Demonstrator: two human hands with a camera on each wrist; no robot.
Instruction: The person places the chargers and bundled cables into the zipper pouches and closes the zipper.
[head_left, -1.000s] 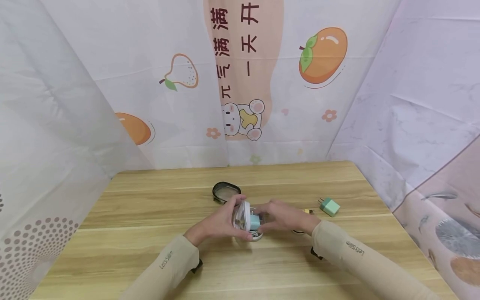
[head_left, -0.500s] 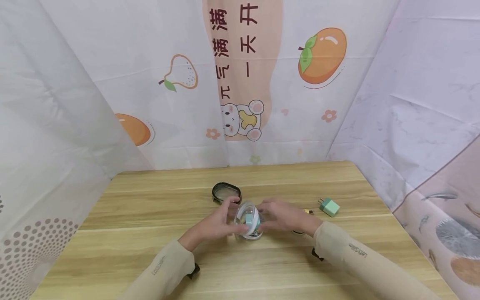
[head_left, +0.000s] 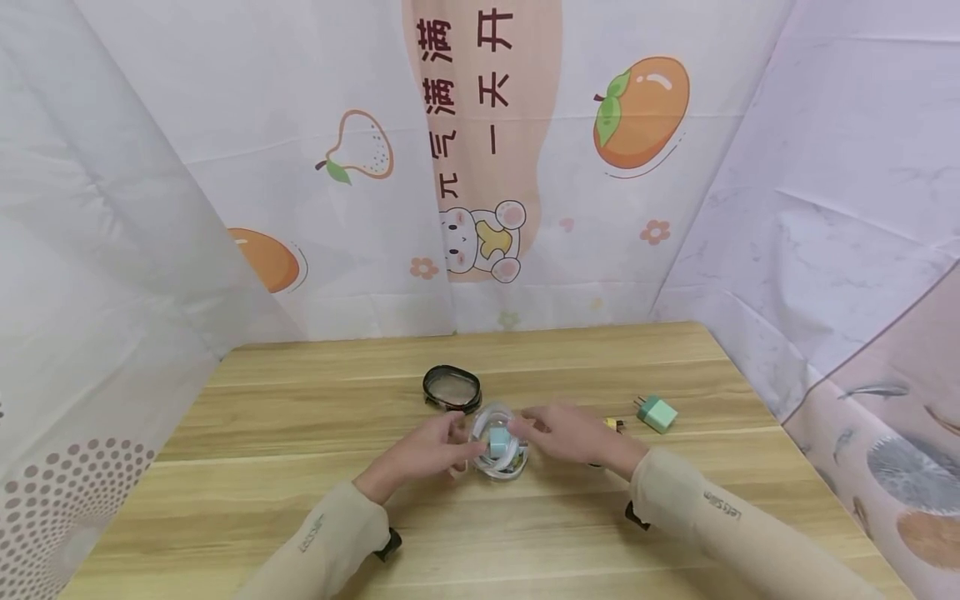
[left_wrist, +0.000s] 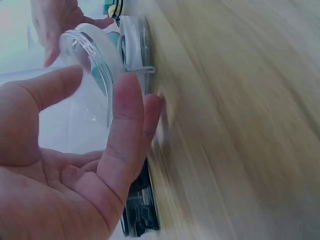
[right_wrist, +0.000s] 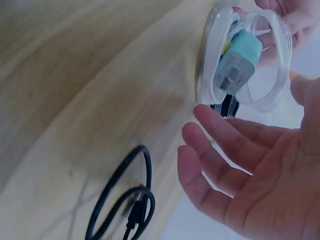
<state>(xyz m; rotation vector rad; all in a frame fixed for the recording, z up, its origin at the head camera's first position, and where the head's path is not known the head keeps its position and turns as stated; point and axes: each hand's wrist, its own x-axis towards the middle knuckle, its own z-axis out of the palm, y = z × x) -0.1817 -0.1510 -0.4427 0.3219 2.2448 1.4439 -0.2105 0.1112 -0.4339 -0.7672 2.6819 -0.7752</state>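
White cloth point(head_left: 285, 75) with fruit pictures hangs behind the wooden tabletop point(head_left: 300, 417). From where I stand, I see a person with both hands round a little clear case point(right_wrist: 211, 55) with white edges. It sits on the tabletop, right in the middle between the two hands. Its bottom part lies flat. Its round lid point(right_wrist: 286, 57) is tipped up at a slant, so there is a gap. I can see a pale blue charger point(right_wrist: 245, 55) in that gap.

The left hand point(head_left: 423, 454) is just beside the case on its left. The right hand point(head_left: 566, 432) is close on the other side, with its thumb over the edge. Both look about as near as each other. The case is roundish, so I see no clear long way to it. All the fingers are loose and spread, not gripping anything. I can't tell if any tip touches the lid.

A black-rimmed case point(head_left: 452, 389) lies near, a bit farther back. A green plug point(head_left: 657, 414) is off to the right, and a black cord point(right_wrist: 145, 165) curls near the right hand.
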